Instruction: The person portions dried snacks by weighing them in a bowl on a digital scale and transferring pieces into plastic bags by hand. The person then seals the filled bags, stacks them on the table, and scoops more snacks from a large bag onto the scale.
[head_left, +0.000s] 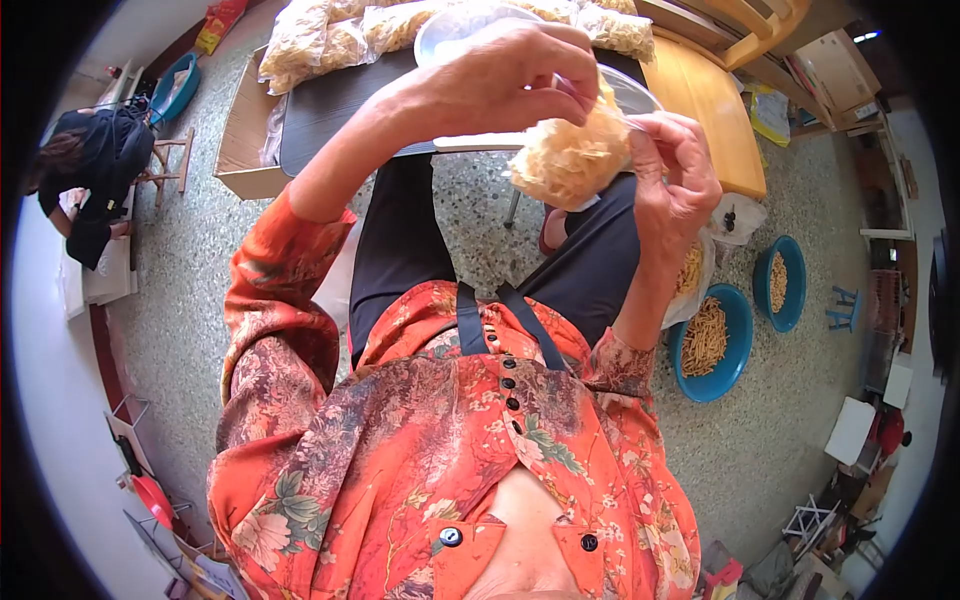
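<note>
A clear plastic bag (572, 158) filled with pale yellow, thin dried flakes hangs in front of me, above my lap. My left hand (500, 80) reaches over from the left, its fingers closed in a pinch at the bag's upper part. On the other side my right hand (677, 172) pinches the bag's edge between thumb and fingers. Behind my hands, on a dark table (340, 105), stands a pale translucent bowl (450, 35), partly covered by my left hand. Several filled bags (345, 40) lie along the table's far side.
A wooden chair (705, 100) stands right of the table. Blue basins (738, 345) with pale stick-like pieces sit on the speckled floor (490, 215) to the right. A cardboard box (243, 140) is at the table's left. Another person (95, 165) bends over at far left.
</note>
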